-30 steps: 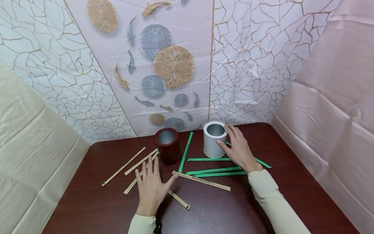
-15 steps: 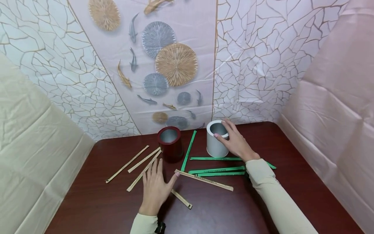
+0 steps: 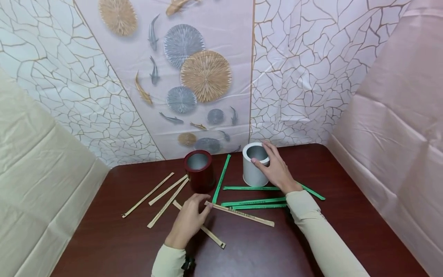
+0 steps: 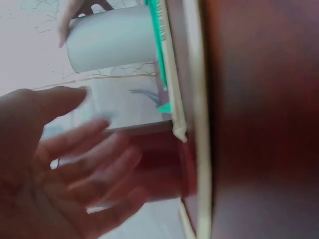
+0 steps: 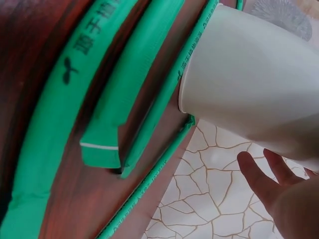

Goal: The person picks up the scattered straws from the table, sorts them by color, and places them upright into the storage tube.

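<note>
In the head view my left hand (image 3: 188, 221) hovers over several beige paper-wrapped straws, with fingers loosely bent and nothing held. The left wrist view shows a gap between its thumb and fingers (image 4: 94, 164). Its thumb appears nearest the end of one beige straw (image 3: 242, 214); another beige straw (image 3: 212, 236) passes beneath the hand. My right hand (image 3: 279, 171) is at the white can (image 3: 254, 173), thumb over the front rim and loosely extended fingers by the right side. Whether it touches the can is unclear. A dark red can (image 3: 200, 177) stands upright to the left.
More beige straws (image 3: 149, 195) lie left of the red can. Several green-wrapped straws, such as one upright-slanting green straw (image 3: 221, 179), lie around the white can. The dark wooden table (image 3: 249, 250) ends at a patterned backdrop cloth (image 3: 207, 115).
My left hand's spread fingers have drawn in and bent. My right hand has shifted slightly left, its thumb now further over the white can's rim. The cans and straws stay put.
</note>
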### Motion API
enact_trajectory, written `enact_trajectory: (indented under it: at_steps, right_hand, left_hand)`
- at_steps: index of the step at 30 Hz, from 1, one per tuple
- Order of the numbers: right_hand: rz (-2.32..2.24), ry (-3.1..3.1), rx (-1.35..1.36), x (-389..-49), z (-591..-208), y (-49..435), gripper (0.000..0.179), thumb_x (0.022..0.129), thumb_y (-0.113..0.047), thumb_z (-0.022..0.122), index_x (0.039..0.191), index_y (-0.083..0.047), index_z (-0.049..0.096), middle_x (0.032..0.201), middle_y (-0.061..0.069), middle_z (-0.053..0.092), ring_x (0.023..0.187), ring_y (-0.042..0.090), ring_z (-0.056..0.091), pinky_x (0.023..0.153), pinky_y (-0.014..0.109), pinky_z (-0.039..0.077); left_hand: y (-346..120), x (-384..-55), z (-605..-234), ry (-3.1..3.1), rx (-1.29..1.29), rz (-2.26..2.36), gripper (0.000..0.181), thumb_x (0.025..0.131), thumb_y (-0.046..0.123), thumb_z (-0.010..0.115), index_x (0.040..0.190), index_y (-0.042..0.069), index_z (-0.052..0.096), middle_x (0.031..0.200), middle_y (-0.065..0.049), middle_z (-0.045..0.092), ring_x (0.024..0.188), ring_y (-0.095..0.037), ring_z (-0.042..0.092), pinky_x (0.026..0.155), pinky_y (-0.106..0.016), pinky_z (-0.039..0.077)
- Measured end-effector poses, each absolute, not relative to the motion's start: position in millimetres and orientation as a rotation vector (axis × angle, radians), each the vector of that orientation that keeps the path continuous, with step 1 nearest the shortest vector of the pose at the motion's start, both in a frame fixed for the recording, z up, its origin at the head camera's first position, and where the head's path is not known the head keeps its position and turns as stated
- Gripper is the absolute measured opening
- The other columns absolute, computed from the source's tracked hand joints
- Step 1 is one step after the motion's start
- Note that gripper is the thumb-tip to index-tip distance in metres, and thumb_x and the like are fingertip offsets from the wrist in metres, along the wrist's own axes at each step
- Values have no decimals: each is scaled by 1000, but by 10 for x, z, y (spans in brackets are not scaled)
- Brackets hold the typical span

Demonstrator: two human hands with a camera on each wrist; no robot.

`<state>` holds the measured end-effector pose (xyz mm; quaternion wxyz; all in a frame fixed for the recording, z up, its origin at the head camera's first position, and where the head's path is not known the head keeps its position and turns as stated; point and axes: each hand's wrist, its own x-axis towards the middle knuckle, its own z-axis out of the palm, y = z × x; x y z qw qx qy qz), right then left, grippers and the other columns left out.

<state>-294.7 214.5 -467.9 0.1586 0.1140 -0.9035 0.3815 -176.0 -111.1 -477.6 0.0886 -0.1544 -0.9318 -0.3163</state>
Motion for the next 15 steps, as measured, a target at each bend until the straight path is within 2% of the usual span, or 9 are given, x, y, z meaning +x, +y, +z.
enact_trajectory:
  at_steps: [3,6,9,15]
  right_hand:
    - [1106,-2573,328,-2948,-4691,2143,92,98,-65,65,165,-10,35,171,6,27,150,39,40,109,66,42]
    - [1133,-2556,328,-2956,-4690,2144,91,97,-64,66,165,-11,36,171,6,29,149,39,40,110,65,42]
    - [1159,-2541,323,-2955,-4693,2148,90,97,-63,67,165,-13,37,170,6,31,148,38,42,110,65,42]
    - [1160,-2552,295,-2925,-4700,2166,89,96,-64,67,165,-15,38,170,4,31,146,39,44,107,66,44]
  left_hand:
    - [-1244,-1802,-4740,-2829,-694,-801,11,97,4,75,107,6,77,107,-5,71,103,-26,70,89,-45,57]
    - [-1418,-1856,-4712,-2878,-904,-652,15,94,-3,75,102,9,77,102,0,70,100,-21,69,85,-43,57]
    - [-1575,-1890,-4734,-2909,-1021,-557,19,92,-3,76,102,13,78,102,4,71,101,-19,70,85,-44,55]
    - [-1757,-1898,-4835,-2946,-1134,-482,18,94,8,80,106,21,81,106,11,72,103,-16,67,90,-49,50]
